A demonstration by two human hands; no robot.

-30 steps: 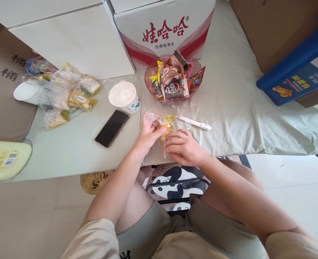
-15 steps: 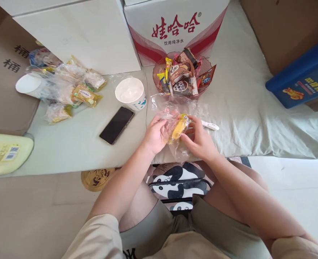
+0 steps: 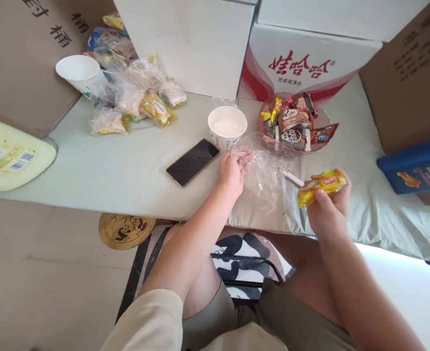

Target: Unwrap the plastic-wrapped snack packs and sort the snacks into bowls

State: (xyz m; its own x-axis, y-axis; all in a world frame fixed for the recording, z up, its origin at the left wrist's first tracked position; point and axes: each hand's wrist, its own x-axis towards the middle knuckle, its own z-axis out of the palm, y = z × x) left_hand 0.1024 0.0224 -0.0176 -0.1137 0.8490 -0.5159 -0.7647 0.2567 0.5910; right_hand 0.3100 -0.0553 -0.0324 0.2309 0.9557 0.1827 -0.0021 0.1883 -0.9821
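My right hand (image 3: 329,204) is closed round a small yellow wrapped snack (image 3: 320,186), held up over the cloth-covered surface (image 3: 127,170) near its front edge. My left hand (image 3: 233,168) pinches the top of an empty clear plastic bag (image 3: 262,173), which hangs limp between the two hands. Just behind the bag stands a pink bowl (image 3: 324,142) heaped with wrapped snacks. A white pen-like stick (image 3: 292,178) lies on the cloth between the bag and my right hand.
A black phone (image 3: 193,161) and a white paper cup (image 3: 227,126) lie left of the bag. Several bagged snacks (image 3: 138,100) and another cup (image 3: 78,73) sit at the far left. Cardboard boxes line the back, a blue box (image 3: 415,165) lies right, a yellow container (image 3: 10,158) left.
My right hand has pulled the yellow snack out of the clear bag and moved it to the right. My left hand keeps the empty bag. The view has swung left.
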